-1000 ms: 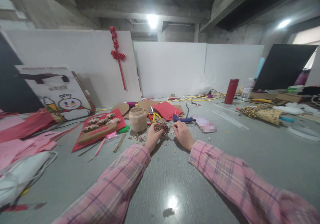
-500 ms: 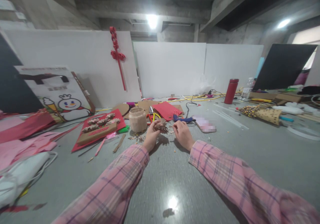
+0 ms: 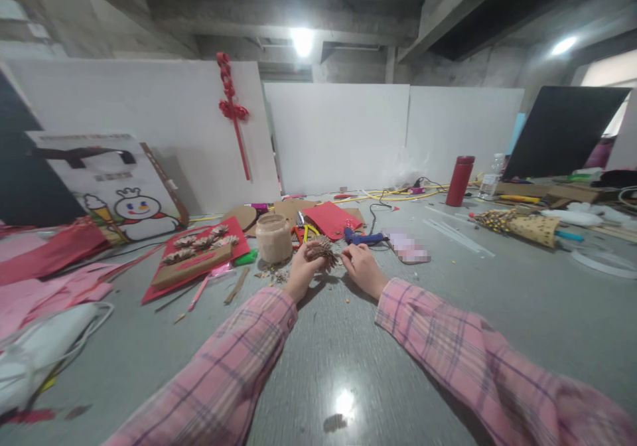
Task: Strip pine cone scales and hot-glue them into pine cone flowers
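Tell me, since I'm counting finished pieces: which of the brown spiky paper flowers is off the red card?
The paper flower held in the left hand, beside the right hand. The other flowers lie in a row on the red card to the left.

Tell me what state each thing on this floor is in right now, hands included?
Left hand: closed around the brown paper flower.
Brown paper flower: held just off the floor.
Right hand: fingers curled, beside the flower; contact unclear.
Tan jar: upright, open top.
Red flask: upright, capped.
Blue glue gun: lying down, unheld.
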Motion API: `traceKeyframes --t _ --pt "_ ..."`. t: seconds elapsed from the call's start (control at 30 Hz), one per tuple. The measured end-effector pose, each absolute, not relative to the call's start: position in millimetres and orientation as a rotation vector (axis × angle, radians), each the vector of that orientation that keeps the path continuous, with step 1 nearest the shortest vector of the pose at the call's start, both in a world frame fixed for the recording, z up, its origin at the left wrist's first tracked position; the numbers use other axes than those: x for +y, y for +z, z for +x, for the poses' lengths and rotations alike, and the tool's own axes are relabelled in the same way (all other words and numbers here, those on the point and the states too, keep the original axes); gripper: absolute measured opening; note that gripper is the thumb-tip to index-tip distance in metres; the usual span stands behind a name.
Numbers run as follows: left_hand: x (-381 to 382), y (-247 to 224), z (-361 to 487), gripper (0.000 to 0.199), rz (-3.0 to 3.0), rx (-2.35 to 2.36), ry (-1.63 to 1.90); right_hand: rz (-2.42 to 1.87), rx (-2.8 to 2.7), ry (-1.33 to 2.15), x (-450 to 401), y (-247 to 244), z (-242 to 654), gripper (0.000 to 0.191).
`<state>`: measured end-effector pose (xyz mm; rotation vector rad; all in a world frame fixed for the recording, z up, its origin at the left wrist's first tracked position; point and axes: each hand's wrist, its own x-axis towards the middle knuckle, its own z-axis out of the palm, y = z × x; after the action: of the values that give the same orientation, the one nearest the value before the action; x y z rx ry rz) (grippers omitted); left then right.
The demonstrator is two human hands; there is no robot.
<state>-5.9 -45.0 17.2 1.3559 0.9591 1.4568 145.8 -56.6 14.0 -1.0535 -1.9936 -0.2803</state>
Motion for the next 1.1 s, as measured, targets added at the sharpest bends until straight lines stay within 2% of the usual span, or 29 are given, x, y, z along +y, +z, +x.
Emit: traceKeyframes --t 0.53,0.73,0.9,1.1 --pt "-48.9 17.7 -1.8 0.035 1.494 1.141 1.402 -1.092 -1.876 -0.041 -50.4 12.9 148.7 0.019" --pt "-48.8 16.6 -1.7 0.026 1.612 1.113 1.367 -1.091 -1.844 0.013 -48.8 12.4 149.3 0.018" --pt "-52.8 18.2 3.6 0.029 1.400 1.000 1.258 -1.109 -1.791 0.045 -47.9 12.6 149.7 0.019" --pt "-56.7 23.3 6.0 0.021 1.125 0.769 1.163 -1.125 -1.737 0.130 -48.3 13.5 149.8 0.019"
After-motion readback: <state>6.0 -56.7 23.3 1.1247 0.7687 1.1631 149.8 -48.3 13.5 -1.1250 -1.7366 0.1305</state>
